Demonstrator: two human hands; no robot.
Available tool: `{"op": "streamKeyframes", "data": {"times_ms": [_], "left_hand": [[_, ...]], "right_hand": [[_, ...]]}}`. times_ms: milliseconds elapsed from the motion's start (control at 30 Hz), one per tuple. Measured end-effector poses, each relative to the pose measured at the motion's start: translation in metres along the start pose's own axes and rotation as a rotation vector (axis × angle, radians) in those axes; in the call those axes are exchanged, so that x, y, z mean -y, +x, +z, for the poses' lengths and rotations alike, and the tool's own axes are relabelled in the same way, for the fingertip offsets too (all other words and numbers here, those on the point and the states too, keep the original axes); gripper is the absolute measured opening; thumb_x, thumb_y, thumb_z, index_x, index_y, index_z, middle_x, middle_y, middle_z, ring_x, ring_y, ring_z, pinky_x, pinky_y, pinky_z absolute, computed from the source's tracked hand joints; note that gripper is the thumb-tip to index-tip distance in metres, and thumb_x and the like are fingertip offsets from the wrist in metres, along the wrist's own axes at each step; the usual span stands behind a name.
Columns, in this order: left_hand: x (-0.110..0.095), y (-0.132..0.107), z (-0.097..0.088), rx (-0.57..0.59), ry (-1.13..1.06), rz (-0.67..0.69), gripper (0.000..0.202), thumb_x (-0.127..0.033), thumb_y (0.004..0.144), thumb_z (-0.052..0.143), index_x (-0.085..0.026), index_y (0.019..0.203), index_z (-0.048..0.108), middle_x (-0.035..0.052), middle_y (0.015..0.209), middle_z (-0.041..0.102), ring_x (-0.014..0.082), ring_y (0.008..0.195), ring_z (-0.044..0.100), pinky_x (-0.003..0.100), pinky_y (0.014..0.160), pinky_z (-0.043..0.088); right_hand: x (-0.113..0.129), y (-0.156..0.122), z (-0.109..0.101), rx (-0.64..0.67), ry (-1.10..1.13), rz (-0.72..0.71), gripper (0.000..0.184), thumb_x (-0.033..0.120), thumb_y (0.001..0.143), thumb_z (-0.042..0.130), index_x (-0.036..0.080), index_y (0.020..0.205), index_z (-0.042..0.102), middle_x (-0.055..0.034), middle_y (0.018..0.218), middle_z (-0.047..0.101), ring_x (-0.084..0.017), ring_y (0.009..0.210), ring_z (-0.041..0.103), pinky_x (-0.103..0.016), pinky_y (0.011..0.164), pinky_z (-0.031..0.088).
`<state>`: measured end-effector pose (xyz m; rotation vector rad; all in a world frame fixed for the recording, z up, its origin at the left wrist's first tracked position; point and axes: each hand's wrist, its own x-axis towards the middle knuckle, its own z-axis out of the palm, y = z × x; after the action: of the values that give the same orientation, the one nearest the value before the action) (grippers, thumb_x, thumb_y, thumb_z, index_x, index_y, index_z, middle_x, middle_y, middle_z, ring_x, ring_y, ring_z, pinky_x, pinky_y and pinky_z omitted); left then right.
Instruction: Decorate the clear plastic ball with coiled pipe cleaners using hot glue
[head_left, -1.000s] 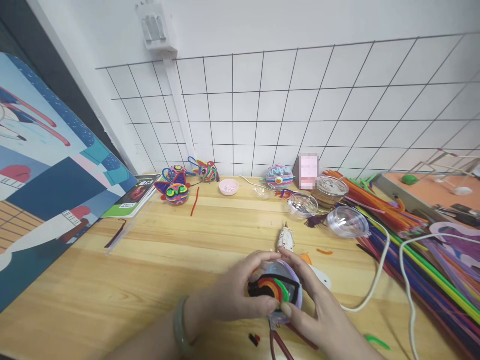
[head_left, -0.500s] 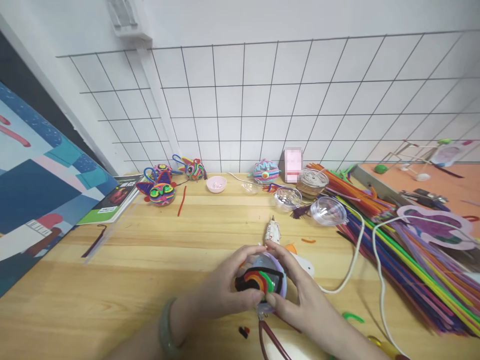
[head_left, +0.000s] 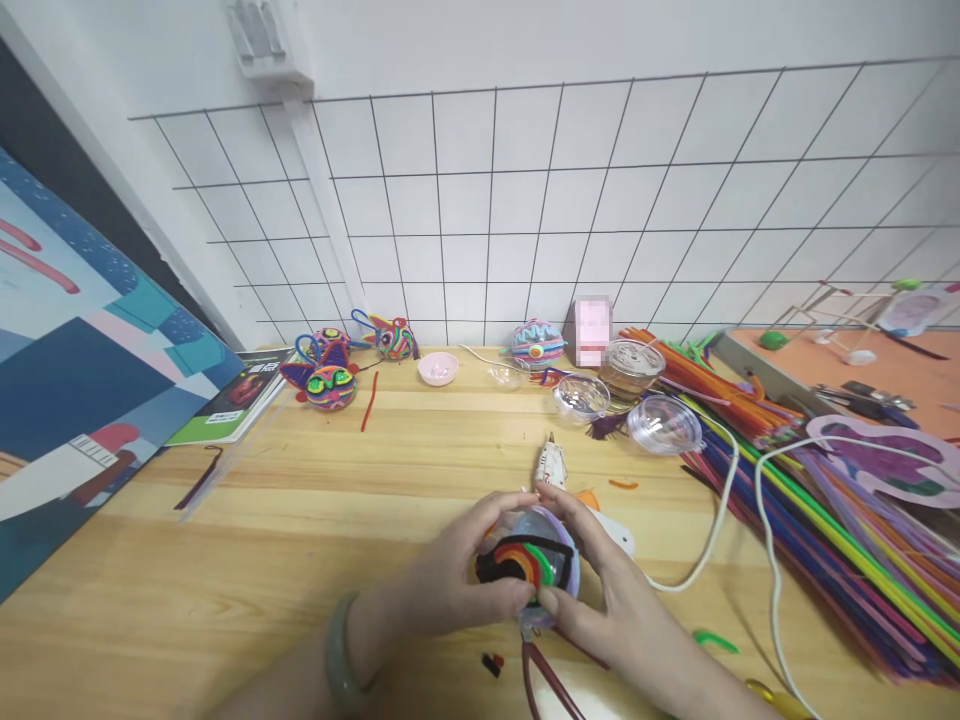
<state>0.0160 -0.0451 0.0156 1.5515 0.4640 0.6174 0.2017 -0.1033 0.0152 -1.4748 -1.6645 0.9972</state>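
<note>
Between my two hands is a clear plastic ball (head_left: 537, 522) with black, red, orange and green pipe cleaners curved across its face and a lilac band along its right side. My left hand (head_left: 480, 570) wraps the ball's left side, its thumb pressing on the coloured strips. From the right, my right hand (head_left: 596, 575) curls round the lilac edge, with its thumb close to the other one. Dark red pipe cleaners (head_left: 551, 680) hang below the ball. Just beyond my fingertips lies a white glue gun (head_left: 552, 465), partly hidden by my hands.
Finished pipe-cleaner balls (head_left: 330, 386) stand at the back left, near a pink bowl (head_left: 438, 369). Clear plastic half-shells (head_left: 664, 425) sit back right. Bundled pipe cleaners (head_left: 817, 560) and a white cord (head_left: 772, 570) cover the right side. Small black and red scraps (head_left: 493, 664) lie near my wrists.
The whole view has shifted slightly, so things appear a little further right. Both hands keep the same hold on the ball, with thumbs barely moved.
</note>
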Motion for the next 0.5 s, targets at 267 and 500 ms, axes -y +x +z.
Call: {"op": "streamKeyframes", "data": {"times_ms": [267,500], "left_hand": [[-0.0008,0.0004,0.0009,-0.020,-0.012,-0.001,0.059,-0.022,0.076,0.064,-0.018,0.131,0.042,0.0124,0.126,0.055,0.0253,0.111,0.055,0.037,0.095,0.044],[0.0003,0.0000,0.0016,-0.031,-0.033,-0.008,0.060,-0.022,0.075,0.065,-0.018,0.130,0.043,0.0125,0.126,0.055,0.0257,0.111,0.055,0.038,0.095,0.044]], "right_hand": [[0.0026,0.0013,-0.0001,-0.009,0.013,0.013,0.075,0.036,0.071,0.055,0.015,0.138,0.031,-0.0176,0.144,0.040,-0.031,0.133,0.036,-0.053,0.110,0.024],[-0.0008,0.0009,0.0007,-0.030,0.019,-0.010,0.074,0.035,0.071,0.058,0.018,0.139,0.034,-0.0162,0.143,0.042,-0.032,0.132,0.038,-0.053,0.109,0.027]]}}
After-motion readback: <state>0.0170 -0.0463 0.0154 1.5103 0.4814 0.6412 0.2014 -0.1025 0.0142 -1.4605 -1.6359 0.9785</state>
